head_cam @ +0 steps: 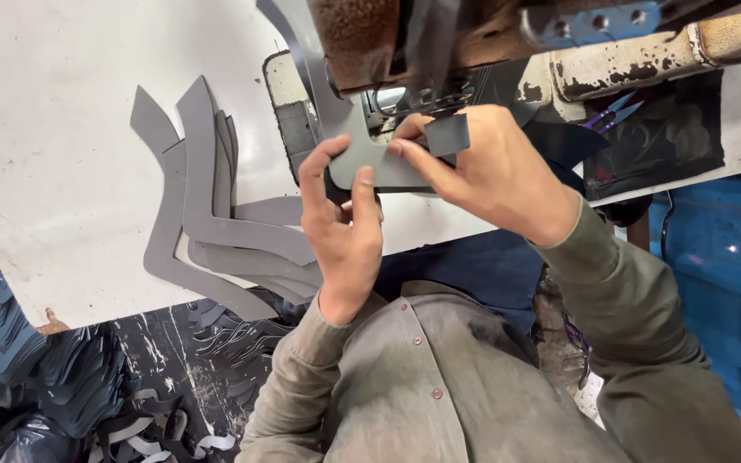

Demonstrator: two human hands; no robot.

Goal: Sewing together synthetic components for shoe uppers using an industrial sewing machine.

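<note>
My left hand [342, 231] is up on the grey cut piece [362, 159], thumb and fingers pinching its near edge, pressing it flat against the white desk [53, 171]. My right hand [482, 167] comes in from the other side, fingers gripping the same grey piece together with a small dark patch [448, 135] that sits on top of it, right at my fingertips. So both hands are closed on the work, neither one loose.

The piece lies just ahead of my hands, tucked under the head of the sewing machine [405, 43], whose underside is rusty and worn. I can't make out the needle itself; it's lost in the shadow above my right fingers.

To the outside of my left hand, a stack of long grey strips [207, 223] lies fanned on the desk, angled shapes overlapping one another, their near ends reaching the desk's edge. Beyond my right hand, a pair of purple-handled snips [615, 111] rests on a dark cloth [662, 141] near the machine's chipped cream base [628, 64].

Below the desk edge, on my left side, heaps of dark cut pieces [62, 377] are piled on the floor, with a few pale curled offcuts [165, 433] among them. On my right, past my sleeve, something blue [713, 274] stands under the desk. My grey-green shirt [422, 377] fills the near view, both sleeves reaching up to the work.
</note>
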